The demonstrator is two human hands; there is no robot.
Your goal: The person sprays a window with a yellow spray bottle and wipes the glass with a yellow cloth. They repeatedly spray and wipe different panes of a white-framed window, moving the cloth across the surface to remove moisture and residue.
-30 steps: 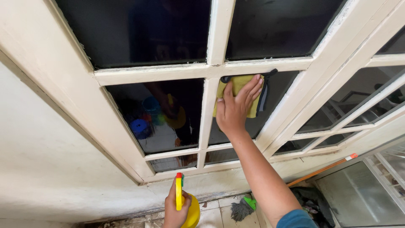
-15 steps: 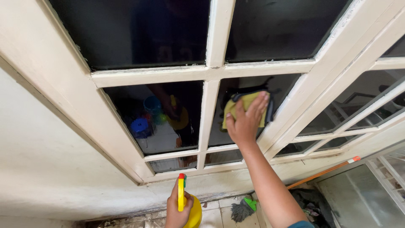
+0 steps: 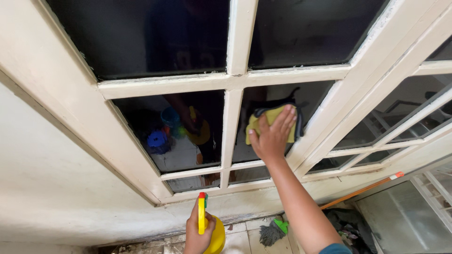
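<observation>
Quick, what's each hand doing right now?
Left hand: closed around a yellow spray bottle.
Right hand: open, fingers spread, pressing a yellow cloth flat against the window pane.

The soft cloth point(image 3: 273, 123) pressed on the glass is yellow with a dark grey edge band. The wooden window frame point(image 3: 226, 82) around it is cream-white, with worn paint, and the glass panes point(image 3: 155, 37) look almost black. Below the frame, the plastic spray bottle point(image 3: 209, 233) is bright yellow with a red tip and a small green part. Right of the bottle, the string mop head point(image 3: 272, 231) is grey with a green holder, and the long stick point(image 3: 360, 190) is orange.
</observation>
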